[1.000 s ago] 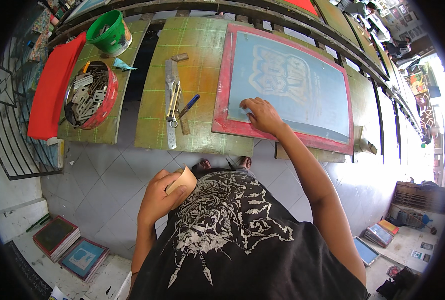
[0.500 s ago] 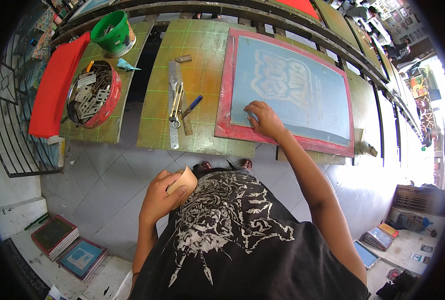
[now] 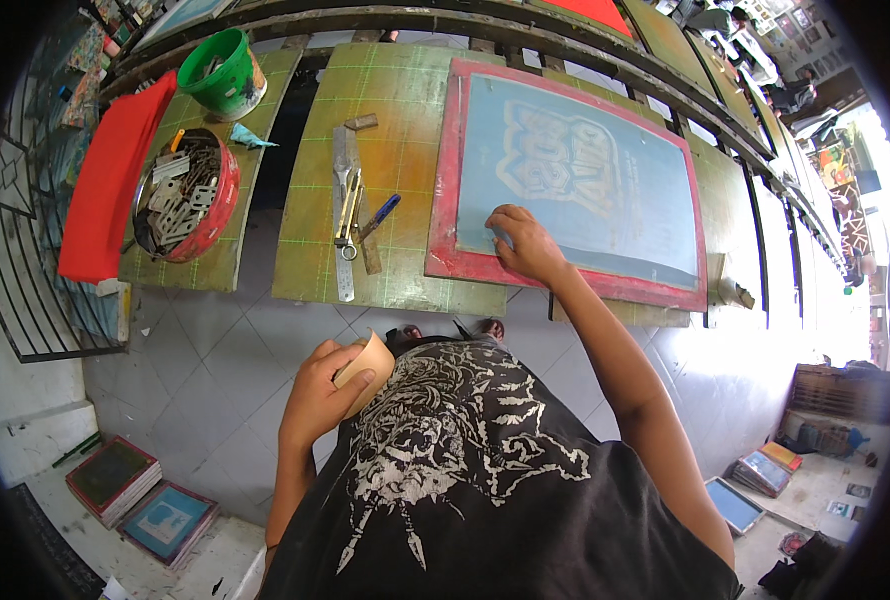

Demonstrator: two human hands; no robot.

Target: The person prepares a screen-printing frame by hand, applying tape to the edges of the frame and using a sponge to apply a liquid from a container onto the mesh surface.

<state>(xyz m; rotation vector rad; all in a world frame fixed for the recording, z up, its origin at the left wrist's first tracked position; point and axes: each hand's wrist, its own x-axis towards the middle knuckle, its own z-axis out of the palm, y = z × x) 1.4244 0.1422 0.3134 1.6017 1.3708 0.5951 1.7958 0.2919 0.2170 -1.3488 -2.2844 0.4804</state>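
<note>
Screen [image 3: 655, 180] with pale lettering on blue mesh, set in a worn red frame, lies flat on the tabletop [image 3: 415, 280], ahead of the person and to the right of a group of tools. Of the two hands, the right hand [image 3: 528, 245] rests at the near left corner of the mesh with its fingers loosely bent, partly open; whether anything is pinched beneath them, I cannot tell. The left hand [image 3: 317, 390] is closed around a tan roll [image 3: 368, 368], thumb against its outer face, held in front of the dark printed shirt [image 3: 445, 450] and well apart from the screen.

Left of the frame, a metal ruler [image 3: 345, 280] lies lengthwise, with a long brass-coloured tool [image 3: 348, 212] over it and a blue-handled tool [image 3: 383, 214] slanting just beside. A small brown block [image 3: 362, 122] sits near the ruler's far end.

Across a dark gap, on a separate green board [image 3: 215, 275], a red round tin [image 3: 223, 215] holds a heap of metal pieces [image 3: 180, 205]. A green bucket [image 3: 230, 85] stands beyond it, a light-blue scrap [image 3: 251, 138] lies nearby, and a bright red sheet [image 3: 120, 180] runs along the left edge
</note>
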